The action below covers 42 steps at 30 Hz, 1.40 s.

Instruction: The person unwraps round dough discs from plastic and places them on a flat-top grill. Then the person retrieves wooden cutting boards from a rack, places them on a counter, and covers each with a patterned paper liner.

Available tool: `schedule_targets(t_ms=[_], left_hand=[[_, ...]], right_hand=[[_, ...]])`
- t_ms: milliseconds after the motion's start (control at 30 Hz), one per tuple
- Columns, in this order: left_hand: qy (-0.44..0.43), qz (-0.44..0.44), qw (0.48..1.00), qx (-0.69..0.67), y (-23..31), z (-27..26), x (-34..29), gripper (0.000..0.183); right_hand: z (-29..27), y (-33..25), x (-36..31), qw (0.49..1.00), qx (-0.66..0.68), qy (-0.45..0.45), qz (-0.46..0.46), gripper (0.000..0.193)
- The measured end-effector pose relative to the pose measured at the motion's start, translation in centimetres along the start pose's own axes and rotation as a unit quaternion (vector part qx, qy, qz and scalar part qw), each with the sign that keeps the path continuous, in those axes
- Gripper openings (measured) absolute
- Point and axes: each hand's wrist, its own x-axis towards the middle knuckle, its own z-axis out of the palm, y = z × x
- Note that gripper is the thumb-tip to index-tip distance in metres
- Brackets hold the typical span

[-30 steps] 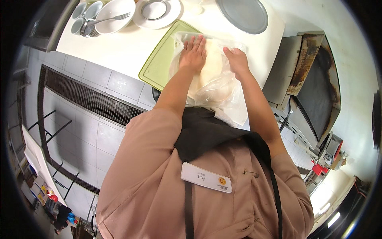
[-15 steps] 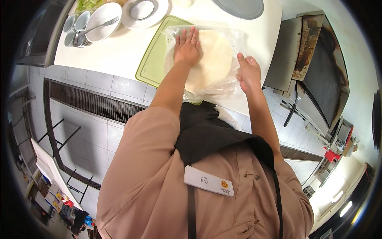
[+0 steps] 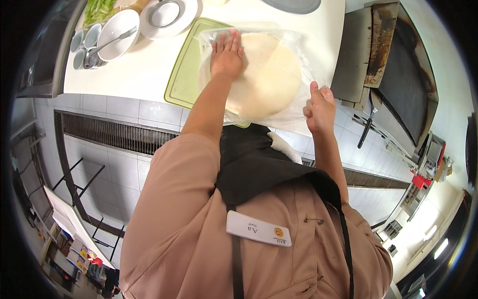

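Observation:
A clear plastic bag [image 3: 307,74] holds round, pale flatbreads [image 3: 271,74] and lies over a green cutting board [image 3: 181,79] on the white counter. My left hand [image 3: 227,59] rests flat, fingers stretched, on the bag's left part. At the bag's right edge, my right hand [image 3: 320,107] is closed on the plastic, thumb up, and the film is drawn taut toward it. The flatbreads' left side is partly covered by my left hand and forearm.
Along the back left stand a white bowl [image 3: 118,37] with a fork [image 3: 112,41], small grey cups [image 3: 93,36], a white plate [image 3: 186,22] and green leaves [image 3: 98,11]. A grey plate [image 3: 294,5] sits at the back. A dark griddle [image 3: 406,84] is to the right.
My right hand has moved right and toward me, pulling the bag's edge with it. The plastic is now stretched flatter over the flatbreads. My left hand stays pressed on the bag.

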Motion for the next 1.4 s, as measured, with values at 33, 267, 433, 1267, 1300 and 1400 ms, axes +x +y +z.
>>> schedule_targets(t_ms=[33, 267, 433, 1267, 1300, 1400], left_hand=[[0.003, 0.001, 1.0, -0.004, 0.0, 0.1, 0.0, 0.052], [0.009, 0.021, 1.0, -0.018, -0.3, 0.8, 0.0, 0.052], [-0.007, 0.029, 0.999, -0.016, 0.5, 0.4, -0.1, 0.053], [0.007, 0.136, 0.991, -0.011, 5.7, 1.8, -2.6, 0.054], [0.013, 0.133, 0.991, -0.013, 5.6, 1.8, -2.6, 0.054], [0.028, 0.132, 0.991, -0.015, 5.7, 2.1, -2.5, 0.054]], right_hand=[[-0.4, 0.0, -0.2, 1.0, 0.011, 0.004, 0.004, 0.033], [-3.8, 0.2, -0.9, 0.997, 0.063, 0.031, 0.032, 0.034], [-6.0, -0.4, -1.0, 0.999, 0.01, 0.02, 0.032, 0.024], [-2.9, 1.3, 1.0, 0.973, -0.223, 0.053, -0.018, 0.04], [-2.7, 0.9, 0.3, 0.977, -0.205, 0.053, -0.002, 0.04], [-3.7, 0.5, -1.2, 0.986, -0.161, 0.042, 0.03, 0.042]])
